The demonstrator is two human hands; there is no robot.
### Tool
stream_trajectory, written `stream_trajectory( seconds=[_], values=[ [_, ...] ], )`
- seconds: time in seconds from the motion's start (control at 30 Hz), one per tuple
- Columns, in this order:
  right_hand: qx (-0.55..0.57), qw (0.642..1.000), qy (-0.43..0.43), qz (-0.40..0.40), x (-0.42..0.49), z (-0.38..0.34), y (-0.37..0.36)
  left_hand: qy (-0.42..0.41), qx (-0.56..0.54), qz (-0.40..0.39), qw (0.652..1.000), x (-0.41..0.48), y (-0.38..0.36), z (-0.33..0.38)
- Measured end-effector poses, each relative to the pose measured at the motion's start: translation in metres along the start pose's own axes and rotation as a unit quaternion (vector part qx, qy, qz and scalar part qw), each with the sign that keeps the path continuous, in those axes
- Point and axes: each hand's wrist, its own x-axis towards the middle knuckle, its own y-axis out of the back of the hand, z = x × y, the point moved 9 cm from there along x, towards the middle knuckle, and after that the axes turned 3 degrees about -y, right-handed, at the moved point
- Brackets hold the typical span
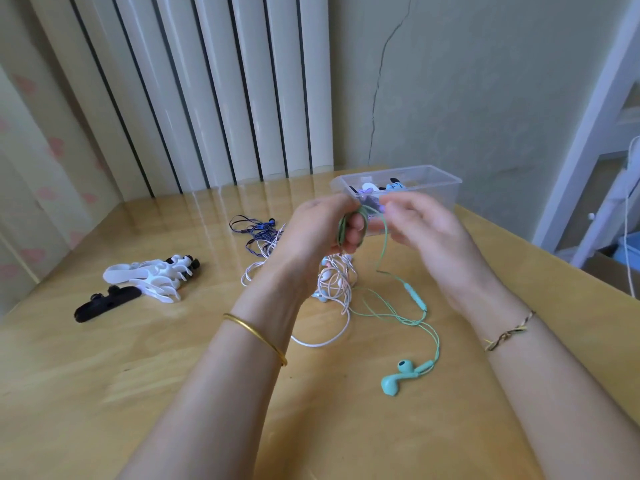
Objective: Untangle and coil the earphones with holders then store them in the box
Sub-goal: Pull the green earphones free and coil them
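My left hand [322, 230] is raised over the table with several loops of the green earphone cable [382, 251] wound round its fingers. My right hand [426, 223] is close beside it and pinches the same cable near the loops. The cable hangs down to the table, past its remote [415, 296], and ends in two mint earbuds [398, 374] lying near me. A tangle of white and pink earphones [332, 289] lies under my hands. A dark blue pair [254, 230] lies behind it. The clear plastic box [440, 181] stands at the back, with coiled earphones inside.
White cable holders [149, 275] lie in a heap on the left of the wooden table [138, 375], with a black holder [104, 304] in front of them. A white radiator stands behind the table. A white shelf frame is at the right.
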Motion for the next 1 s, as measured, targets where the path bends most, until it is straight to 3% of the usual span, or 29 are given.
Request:
stream_trajectory(
  seconds=[0.2,0.3,0.4,0.53,0.67,0.73,0.83,0.93,1.0],
  values=[
    [0.011,0.997,-0.045,-0.057,-0.006,0.006,-0.009,0.065,-0.137,-0.016,0.988,-0.001,-0.002,-0.010],
    [-0.033,0.993,-0.064,-0.095,-0.009,0.010,-0.017,0.074,-0.224,0.033,0.971,0.000,0.006,-0.012],
    [-0.078,0.983,-0.076,-0.147,-0.015,0.010,-0.028,0.028,-0.215,0.082,0.973,0.000,0.017,-0.005],
    [-0.115,0.975,-0.069,-0.175,-0.019,0.005,-0.029,-0.072,-0.055,0.114,0.989,-0.001,0.021,0.008],
    [-0.107,0.976,-0.075,-0.175,-0.018,0.004,-0.023,-0.162,0.108,0.041,0.980,-0.007,-0.006,0.023],
    [-0.105,0.973,-0.083,-0.187,-0.019,0.008,-0.023,-0.164,0.098,0.023,0.981,-0.009,-0.013,0.025],
    [-0.117,0.968,-0.094,-0.198,-0.021,0.013,-0.024,-0.182,0.094,0.059,0.977,-0.008,-0.002,0.028],
    [-0.119,0.979,-0.057,-0.156,-0.015,0.006,-0.014,-0.210,0.276,0.037,0.937,-0.010,-0.005,0.032],
    [-0.136,0.988,-0.004,-0.067,-0.006,-0.002,0.002,-0.195,0.440,0.000,0.877,-0.007,-0.012,0.022]
  ],
)
